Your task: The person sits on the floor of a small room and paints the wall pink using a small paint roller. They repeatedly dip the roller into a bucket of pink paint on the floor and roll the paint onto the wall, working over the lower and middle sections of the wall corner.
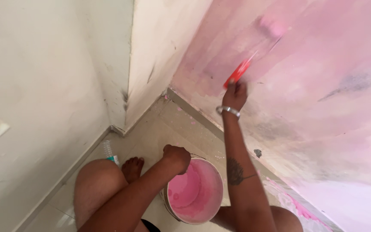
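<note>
Head view: squatting painter rolling a pink wall.
Right hand (235,93) clenches the red-handled roller (254,51); left hand (177,158) grips the paint bucket (196,191) rim, plastic bottle (109,152) beside a bare foot (132,166).

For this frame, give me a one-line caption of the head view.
Right hand rolls a red-handled paint roller across the pink wall; left hand grips the pink paint bucket.

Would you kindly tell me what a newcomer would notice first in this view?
The wall on the right, streaked with fresh pink, stands out first, with the right hand pressing a red-handled paint roller against it. Below, the left hand grips the rim of a bucket of pink paint on the tiled floor.
</note>
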